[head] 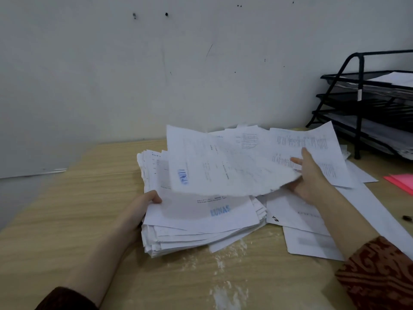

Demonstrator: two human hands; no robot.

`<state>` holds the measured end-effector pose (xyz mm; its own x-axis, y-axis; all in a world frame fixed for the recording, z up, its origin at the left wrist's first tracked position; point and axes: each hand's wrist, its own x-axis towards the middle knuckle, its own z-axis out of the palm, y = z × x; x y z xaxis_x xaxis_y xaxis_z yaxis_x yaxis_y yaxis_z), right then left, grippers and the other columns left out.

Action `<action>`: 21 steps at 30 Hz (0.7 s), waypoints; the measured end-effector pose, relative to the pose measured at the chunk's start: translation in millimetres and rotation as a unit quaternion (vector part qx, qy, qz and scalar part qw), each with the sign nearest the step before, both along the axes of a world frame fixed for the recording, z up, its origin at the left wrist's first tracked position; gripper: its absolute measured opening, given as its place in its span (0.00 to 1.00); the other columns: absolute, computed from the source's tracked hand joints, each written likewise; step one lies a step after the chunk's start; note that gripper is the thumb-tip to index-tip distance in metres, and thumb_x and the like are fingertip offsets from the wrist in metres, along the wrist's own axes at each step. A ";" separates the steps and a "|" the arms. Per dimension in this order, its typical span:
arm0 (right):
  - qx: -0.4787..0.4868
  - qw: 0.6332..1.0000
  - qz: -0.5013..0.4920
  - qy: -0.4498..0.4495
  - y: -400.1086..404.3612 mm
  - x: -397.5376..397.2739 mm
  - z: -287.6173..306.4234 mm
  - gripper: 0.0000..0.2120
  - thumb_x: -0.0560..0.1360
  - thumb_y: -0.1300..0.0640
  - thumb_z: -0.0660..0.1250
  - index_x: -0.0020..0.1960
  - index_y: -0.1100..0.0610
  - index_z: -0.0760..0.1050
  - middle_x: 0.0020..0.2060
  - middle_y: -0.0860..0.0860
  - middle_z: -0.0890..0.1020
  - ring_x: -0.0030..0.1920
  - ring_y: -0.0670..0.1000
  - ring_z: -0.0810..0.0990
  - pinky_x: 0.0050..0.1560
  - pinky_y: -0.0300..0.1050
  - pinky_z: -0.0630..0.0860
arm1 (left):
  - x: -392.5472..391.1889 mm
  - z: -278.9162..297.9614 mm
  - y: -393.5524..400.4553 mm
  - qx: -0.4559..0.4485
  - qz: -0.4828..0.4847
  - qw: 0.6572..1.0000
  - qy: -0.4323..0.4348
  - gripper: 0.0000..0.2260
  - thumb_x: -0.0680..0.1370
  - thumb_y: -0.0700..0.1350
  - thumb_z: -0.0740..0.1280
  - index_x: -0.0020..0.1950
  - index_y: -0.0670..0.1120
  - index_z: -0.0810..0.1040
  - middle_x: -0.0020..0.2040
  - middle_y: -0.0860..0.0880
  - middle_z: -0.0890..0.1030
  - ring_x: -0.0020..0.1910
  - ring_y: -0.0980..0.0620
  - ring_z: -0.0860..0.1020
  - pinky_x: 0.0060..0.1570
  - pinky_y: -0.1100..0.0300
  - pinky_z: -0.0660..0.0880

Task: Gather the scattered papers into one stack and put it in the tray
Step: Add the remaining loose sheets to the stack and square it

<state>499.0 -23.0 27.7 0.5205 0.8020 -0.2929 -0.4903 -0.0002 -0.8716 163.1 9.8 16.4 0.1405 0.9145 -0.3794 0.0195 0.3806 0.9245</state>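
Head view: right hand [310, 175] grips a lifted sheaf of sheets [223, 162] over the stack [201, 220] the left hand [143, 209] clamps; squaring edges first seems wise, with loose papers [308, 238] right and tray rack [375, 104] far right.

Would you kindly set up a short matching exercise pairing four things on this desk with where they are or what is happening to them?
Things:
1. paper stack
2. lifted sheets
3. black tray rack
4. pink paper

States:
A. far right edge of the desk
B. held up by the right hand
C. back right corner, by the wall
D. steadied at its edge by the left hand

Pairs: 1-D, 2-B, 3-C, 4-A
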 end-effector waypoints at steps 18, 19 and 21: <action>-0.006 0.974 0.176 -0.141 -6.5 19.8 9.4 0.06 0.77 0.65 0.62 0.54 0.60 0.73 0.44 0.53 0.77 0.37 0.46 0.75 0.29 0.31 0.75 | -4.7 3.9 -2.0 -0.006 -0.026 1.000 -0.006 0.13 0.61 0.44 0.66 0.42 0.40 0.75 0.39 0.42 0.71 0.35 0.44 0.67 0.34 0.53 0.64; -0.021 0.960 0.222 -0.172 -2.9 19.9 9.5 0.07 0.77 0.63 0.63 0.55 0.60 0.75 0.44 0.52 0.78 0.37 0.45 0.75 0.29 0.31 0.75 | -5.2 3.3 -1.7 -0.002 -0.025 1.000 -0.013 0.10 0.61 0.44 0.67 0.38 0.42 0.73 0.36 0.43 0.71 0.34 0.44 0.67 0.34 0.53 0.64; -0.057 0.924 0.304 -0.224 7.2 19.4 13.1 0.09 0.77 0.61 0.64 0.56 0.59 0.76 0.44 0.51 0.80 0.37 0.45 0.77 0.31 0.32 0.76 | -3.1 6.3 -4.4 -0.001 -0.016 1.000 -0.023 0.05 0.63 0.43 0.67 0.33 0.44 0.72 0.33 0.45 0.72 0.32 0.46 0.70 0.35 0.54 0.64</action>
